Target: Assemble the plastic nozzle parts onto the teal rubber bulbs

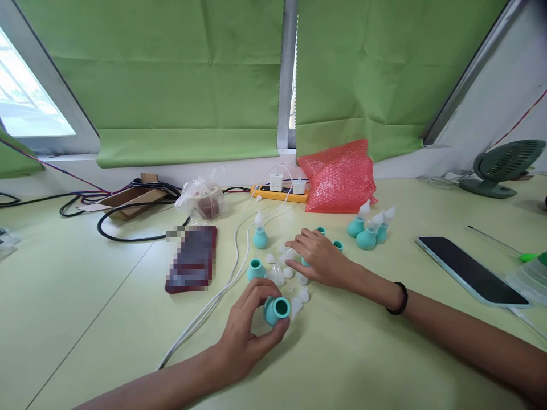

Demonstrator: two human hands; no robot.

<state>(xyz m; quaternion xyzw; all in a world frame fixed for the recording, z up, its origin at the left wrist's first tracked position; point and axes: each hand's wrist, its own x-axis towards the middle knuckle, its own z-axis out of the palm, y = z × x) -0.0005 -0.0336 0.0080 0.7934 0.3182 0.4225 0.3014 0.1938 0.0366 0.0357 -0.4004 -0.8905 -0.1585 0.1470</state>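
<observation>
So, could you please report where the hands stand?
Left hand holding teal bulb. Right hand at clear pieces, grip unclear. White cables left of bulb.

Pale-green table (106, 347): teal bulbs (366, 239), phone (472, 270), power strip (277, 195).

Glare at left window (28, 97), soft shadows.

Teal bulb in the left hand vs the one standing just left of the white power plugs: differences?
Top: the held bulb has a bare, open mouth; the standing bulb has a translucent tip fitted.
Pose: the held bulb tilts its mouth toward the camera; the standing bulb is upright.
Support: the left hand grips the held bulb; the standing bulb rests on the table.
Shared: teal colour.
</observation>
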